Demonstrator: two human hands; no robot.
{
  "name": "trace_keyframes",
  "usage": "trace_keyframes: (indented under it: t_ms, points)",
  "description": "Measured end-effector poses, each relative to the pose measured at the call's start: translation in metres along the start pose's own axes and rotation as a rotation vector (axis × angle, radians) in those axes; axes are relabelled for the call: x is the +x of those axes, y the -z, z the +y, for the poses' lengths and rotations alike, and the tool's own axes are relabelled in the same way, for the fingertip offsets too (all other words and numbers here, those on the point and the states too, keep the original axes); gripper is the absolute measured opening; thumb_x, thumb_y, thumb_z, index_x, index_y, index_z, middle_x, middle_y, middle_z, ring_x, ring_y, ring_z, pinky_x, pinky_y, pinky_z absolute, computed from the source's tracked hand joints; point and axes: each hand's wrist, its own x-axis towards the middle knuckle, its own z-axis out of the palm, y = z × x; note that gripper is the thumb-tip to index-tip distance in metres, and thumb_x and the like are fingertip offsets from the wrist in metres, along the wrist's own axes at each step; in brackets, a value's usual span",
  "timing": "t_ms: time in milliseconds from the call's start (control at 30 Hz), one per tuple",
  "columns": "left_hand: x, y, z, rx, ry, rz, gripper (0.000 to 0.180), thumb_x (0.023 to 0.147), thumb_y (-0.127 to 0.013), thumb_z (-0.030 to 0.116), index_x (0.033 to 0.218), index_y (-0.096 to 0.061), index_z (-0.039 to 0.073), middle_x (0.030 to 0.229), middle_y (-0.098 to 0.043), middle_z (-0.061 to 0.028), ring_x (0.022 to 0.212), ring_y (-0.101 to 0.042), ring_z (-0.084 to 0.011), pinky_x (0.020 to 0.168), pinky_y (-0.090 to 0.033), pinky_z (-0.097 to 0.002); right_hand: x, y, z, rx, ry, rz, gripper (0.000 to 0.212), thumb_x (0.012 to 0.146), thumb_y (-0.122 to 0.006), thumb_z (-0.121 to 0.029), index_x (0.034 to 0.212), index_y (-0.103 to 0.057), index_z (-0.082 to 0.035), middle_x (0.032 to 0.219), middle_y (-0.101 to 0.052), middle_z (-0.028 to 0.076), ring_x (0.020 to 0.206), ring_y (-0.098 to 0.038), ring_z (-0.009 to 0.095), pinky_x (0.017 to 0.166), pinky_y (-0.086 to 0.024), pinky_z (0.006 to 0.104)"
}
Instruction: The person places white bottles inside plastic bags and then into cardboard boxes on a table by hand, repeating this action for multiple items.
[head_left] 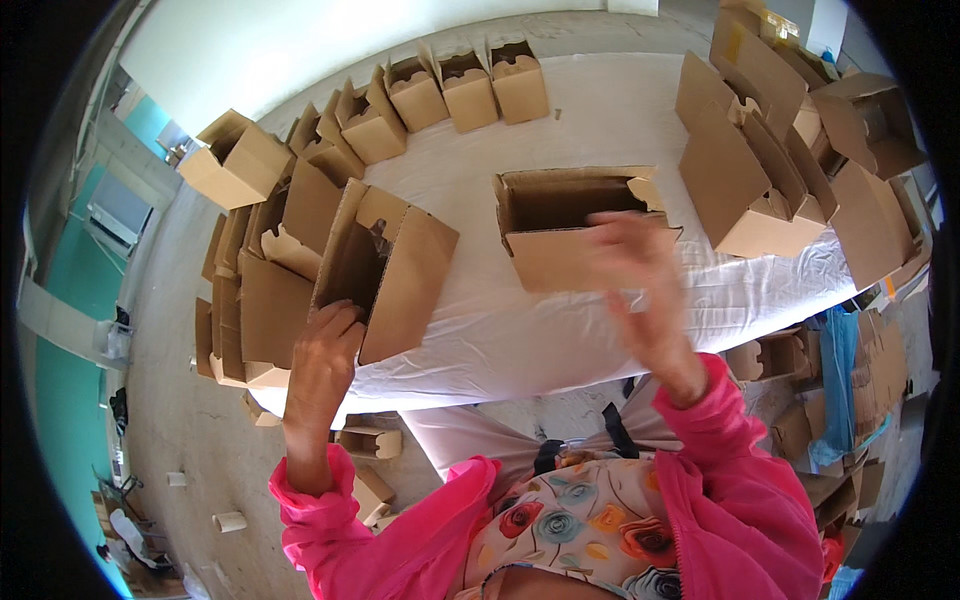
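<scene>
My left hand point(326, 350) is closed over the near edge of an open brown cardboard box point(412, 280), which leans at the front of a row of boxes on the left. Its fingertips curl over the rim and partly into the box. In the middle of the table stands another open-topped cardboard box point(555, 262) with a dark inside. At its right end is my right hand point(645, 290), smeared by motion. Whether it touches the box I cannot tell.
A white cloth point(480, 345) covers the table. Several open boxes point(467, 95) line its back edge, with more boxes point(285, 315) packed at the left. Further boxes point(745, 195) stand at the right. Below, small cardboard pieces point(368, 442) and a tube point(229, 522) lie on the floor.
</scene>
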Motion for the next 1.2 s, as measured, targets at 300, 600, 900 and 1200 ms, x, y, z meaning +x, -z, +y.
trace_keyframes:
  t_ms: [300, 600, 900, 1200]
  points:
    - [0.017, 0.006, -0.016, -0.484, 0.126, -0.173, 0.008, 0.072, -0.055, -0.006, 0.077, -0.061, -0.003, 0.083, -0.061, -0.0136, 0.071, -0.058, -0.0301, 0.063, -0.048, -0.0364, 0.033, -0.143, -0.021, -0.117, 0.305, -0.268, 0.022, 0.075, -0.056, -0.013, 0.097, -0.057, -0.008, 0.097, -0.053, 0.006, 0.104, -0.048, 0.022, 0.097, -0.035, 0.0387]
    - [0.023, -0.033, -0.009, 0.025, 0.200, -0.314, 0.023, 0.072, -0.066, 0.026, 0.082, -0.065, 0.006, 0.067, -0.063, -0.0168, 0.065, -0.064, -0.0336, 0.059, -0.050, -0.0436, 0.013, -0.147, -0.024, -0.125, 0.285, -0.239, 0.010, 0.070, -0.057, -0.018, 0.077, -0.054, -0.011, 0.076, -0.044, 0.001, 0.080, -0.046, 0.017, 0.075, -0.035, 0.0318]
    - [0.042, -0.132, -0.023, -0.205, 0.270, -0.277, 0.038, 0.082, -0.054, 0.028, 0.112, -0.050, 0.005, 0.104, -0.060, -0.0189, 0.103, -0.058, -0.0328, 0.073, -0.050, -0.0463, 0.005, -0.145, -0.017, -0.034, 0.265, -0.167, 0.011, 0.068, -0.059, -0.015, 0.076, -0.052, -0.010, 0.076, -0.044, 0.002, 0.078, -0.046, 0.018, 0.073, -0.035, 0.0314]
    - [0.050, -0.047, -0.010, -0.652, 0.269, -0.129, 0.056, 0.077, -0.059, 0.016, 0.127, -0.043, -0.001, 0.120, -0.055, -0.0188, 0.105, -0.055, -0.0322, 0.090, -0.042, -0.0365, 0.016, -0.156, -0.022, -0.052, 0.214, -0.157, 0.014, 0.069, -0.060, -0.014, 0.079, -0.052, -0.010, 0.079, -0.047, 0.004, 0.080, -0.048, 0.019, 0.076, -0.037, 0.0325]
